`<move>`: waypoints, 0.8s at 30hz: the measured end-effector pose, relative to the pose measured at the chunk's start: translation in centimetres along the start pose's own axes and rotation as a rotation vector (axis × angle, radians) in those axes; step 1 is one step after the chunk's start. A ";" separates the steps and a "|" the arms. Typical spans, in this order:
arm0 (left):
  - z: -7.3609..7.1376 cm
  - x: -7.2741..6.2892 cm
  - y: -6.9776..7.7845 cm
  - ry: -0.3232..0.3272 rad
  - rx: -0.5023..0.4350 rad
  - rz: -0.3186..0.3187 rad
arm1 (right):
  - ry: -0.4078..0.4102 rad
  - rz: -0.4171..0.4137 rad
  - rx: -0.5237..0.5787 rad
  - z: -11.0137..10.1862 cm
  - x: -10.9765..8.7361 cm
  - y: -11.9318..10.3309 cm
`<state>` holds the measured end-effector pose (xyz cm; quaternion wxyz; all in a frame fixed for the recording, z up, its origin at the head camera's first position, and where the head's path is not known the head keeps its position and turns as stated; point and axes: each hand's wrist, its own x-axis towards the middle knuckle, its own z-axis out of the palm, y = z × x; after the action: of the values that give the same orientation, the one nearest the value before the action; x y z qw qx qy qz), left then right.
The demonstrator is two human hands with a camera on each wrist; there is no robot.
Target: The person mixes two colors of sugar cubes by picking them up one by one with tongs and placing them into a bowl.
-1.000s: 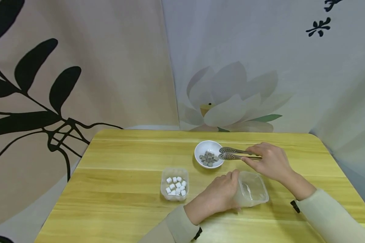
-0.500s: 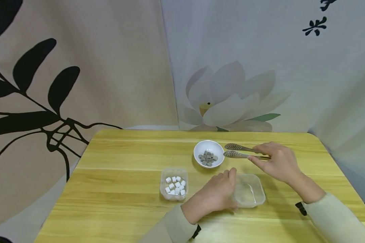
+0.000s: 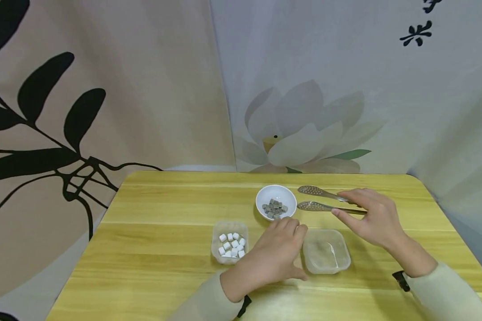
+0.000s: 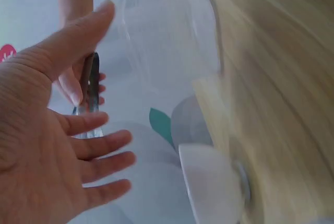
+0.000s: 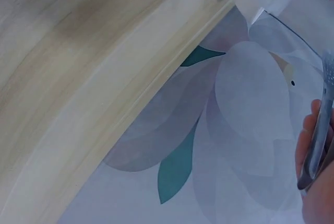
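My left hand (image 3: 272, 252) has its fingers spread and holds nothing; it is just left of a clear plastic container (image 3: 327, 252) that shows no cubes inside. In the left wrist view the palm and loose fingers (image 4: 107, 144) face that container (image 4: 169, 36). My right hand (image 3: 375, 218) grips metal tongs (image 3: 317, 206) with perforated tips, whose arms stand apart near the right rim of a white bowl (image 3: 276, 192). Grey cubes (image 3: 275, 208) lie in that bowl. At the right edge of the right wrist view the tongs (image 5: 319, 140) show in the fingers.
Left of my left hand stands another clear container (image 3: 230, 227) with several white cubes (image 3: 233, 245). Everything rests on a wooden table (image 3: 164, 249). Behind it hangs a curtain (image 3: 176, 89) printed with leaves and a flower.
My left hand has let go of the right container and moved left. That container, tilted at first, now sits flat. The tongs have drawn back right from the bowl and spread wider.
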<state>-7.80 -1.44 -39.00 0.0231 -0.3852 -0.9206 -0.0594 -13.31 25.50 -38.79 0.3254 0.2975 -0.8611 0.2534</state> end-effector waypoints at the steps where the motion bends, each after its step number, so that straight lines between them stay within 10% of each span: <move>1: -0.2 -0.3 -0.2 0.014 0.015 0.003 | 0.007 -0.005 0.002 0.0 0.0 -0.1; 9: -1.6 -2.6 -1.8 0.122 0.001 0.051 | 0.040 -0.061 -0.006 0.1 0.4 -1.1; 24: -0.2 -7.8 -6.9 0.332 -0.086 -0.074 | -0.014 -0.062 0.028 1.2 0.1 -2.8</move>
<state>-7.23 -11.76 -40.10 0.1562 -0.3368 -0.9143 -0.1622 -11.98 22.81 -38.85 0.3230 0.3303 -0.8500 0.2531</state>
